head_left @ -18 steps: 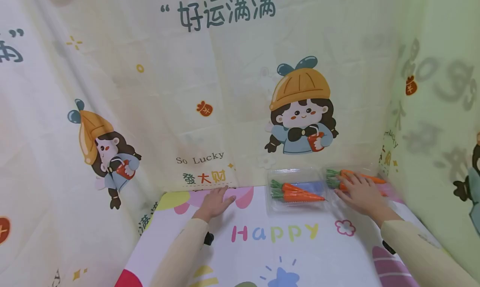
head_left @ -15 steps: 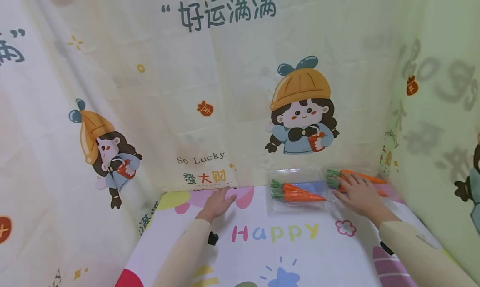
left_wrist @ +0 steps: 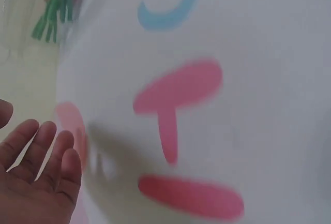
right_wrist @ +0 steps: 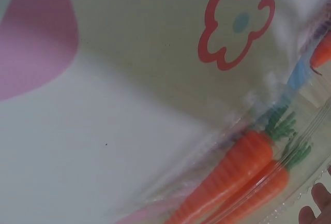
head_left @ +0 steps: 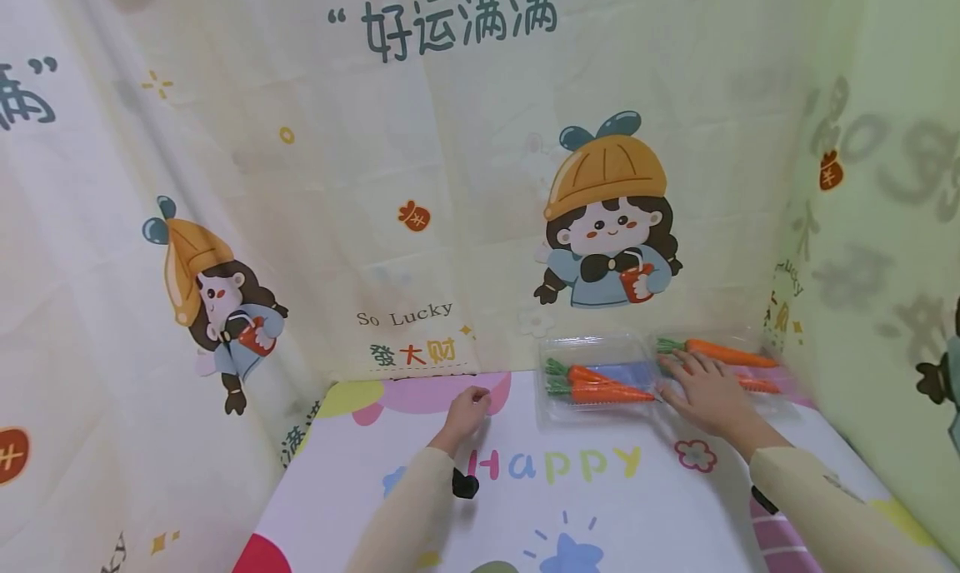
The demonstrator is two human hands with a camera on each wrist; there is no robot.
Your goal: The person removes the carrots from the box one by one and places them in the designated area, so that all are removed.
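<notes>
Two clear plastic trays stand side by side at the back right of the table, each with two orange toy-like carrots with green tops. In the left tray (head_left: 592, 342) the carrots (head_left: 611, 390) lie in full view. My right hand (head_left: 711, 396), fingers extended, lies over the front of the right tray (head_left: 746, 338) and partly covers its carrots (head_left: 731, 353). The right wrist view shows these carrots (right_wrist: 227, 172) under clear plastic, with my fingertips (right_wrist: 321, 198) at the tray's edge. My left hand (head_left: 465, 416) holds nothing, its fingers loosely bent, left of the left tray.
A white tablecloth (head_left: 525, 515) printed with "Happy", a flower and a star covers the table. Printed curtains rise behind the table (head_left: 480, 181) and along its left and right sides. A black wrist strap (head_left: 465, 483) shows at the left cuff.
My left hand has moved right and back from the far table edge, its fingers bending more. My right hand has slid slightly left, uncovering more of the upper carrot. The trays stay put.
</notes>
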